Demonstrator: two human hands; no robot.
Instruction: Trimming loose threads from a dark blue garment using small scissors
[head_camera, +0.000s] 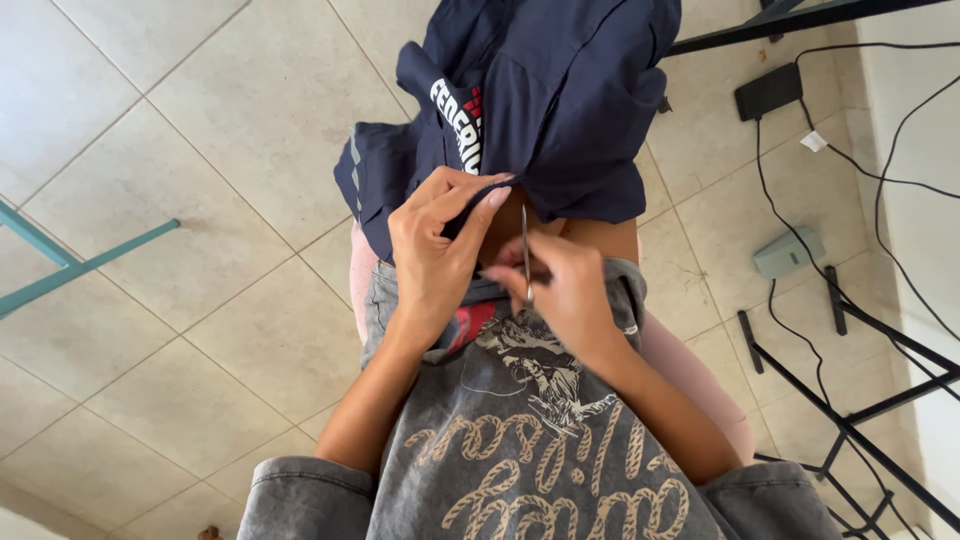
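A dark navy garment (560, 90) with a white printed patch lies over my lap and knees. My left hand (440, 250) pinches a folded edge of the navy fabric near its hem, thumb on top. Beside it, my right hand (565, 285) grips a thin metal tool (525, 250), small scissors or a seam ripper, pointing up at that same edge. Both hands sit close together above my grey printed shirt (520, 440).
Beige floor tiles (200, 200) surround me. A teal metal frame (70, 265) stands at the left. At the right are black stand legs (850, 400), trailing black cables (880, 170), a black power adapter (768, 90) and a small grey box (788, 252).
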